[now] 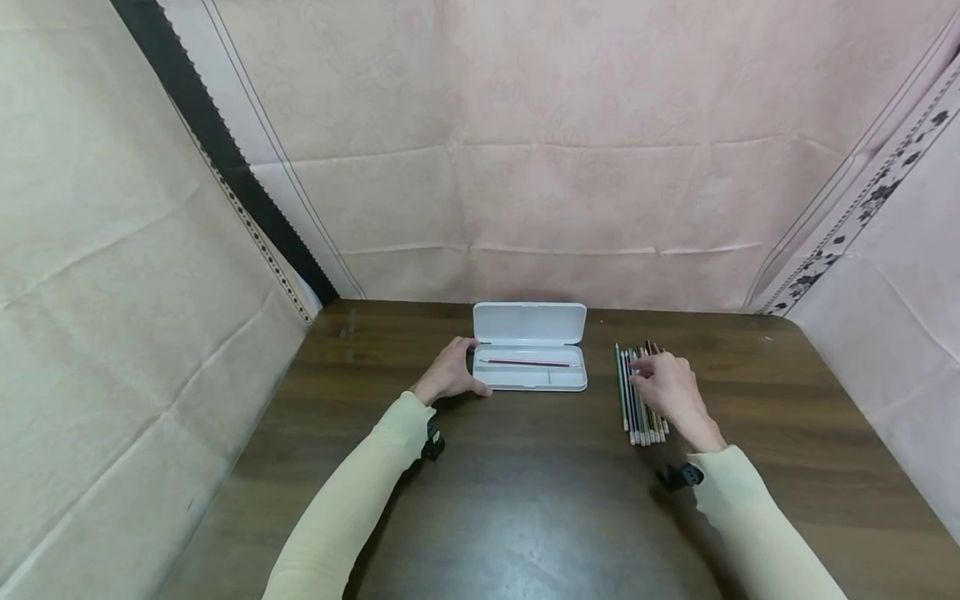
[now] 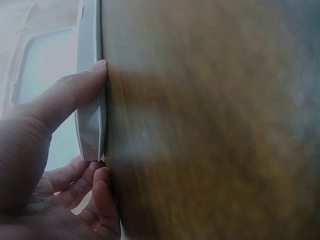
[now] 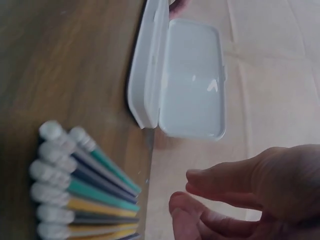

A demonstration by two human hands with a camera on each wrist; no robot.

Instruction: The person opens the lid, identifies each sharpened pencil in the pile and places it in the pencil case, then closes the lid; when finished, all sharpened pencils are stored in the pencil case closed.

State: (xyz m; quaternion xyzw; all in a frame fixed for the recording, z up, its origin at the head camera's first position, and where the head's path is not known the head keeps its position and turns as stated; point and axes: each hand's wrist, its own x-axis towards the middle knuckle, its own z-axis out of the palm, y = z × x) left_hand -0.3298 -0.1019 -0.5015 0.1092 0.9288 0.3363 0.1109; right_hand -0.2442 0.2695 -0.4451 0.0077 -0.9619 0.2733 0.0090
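Note:
A white plastic pencil case (image 1: 510,379) lies on the table with its hinged lid (image 1: 529,323) standing up at the back. Inside it, a dark reddish pencil (image 1: 525,362) lies lengthwise. My left hand (image 1: 452,371) grips the case's left end, with the thumb on the front wall and the fingers round the end. To the right of the case, several pencils (image 1: 634,408) with white eraser ends lie side by side in a bundle. My right hand (image 1: 670,387) is over the bundle; the right wrist view shows nothing between thumb and fingertips (image 3: 195,175).
The brown wooden table (image 1: 495,500) reaches back to a pale cloth backdrop (image 1: 585,200). More cloth hangs at the left and right sides. A small dark device sits on each wrist, below the pale sleeves (image 1: 360,500).

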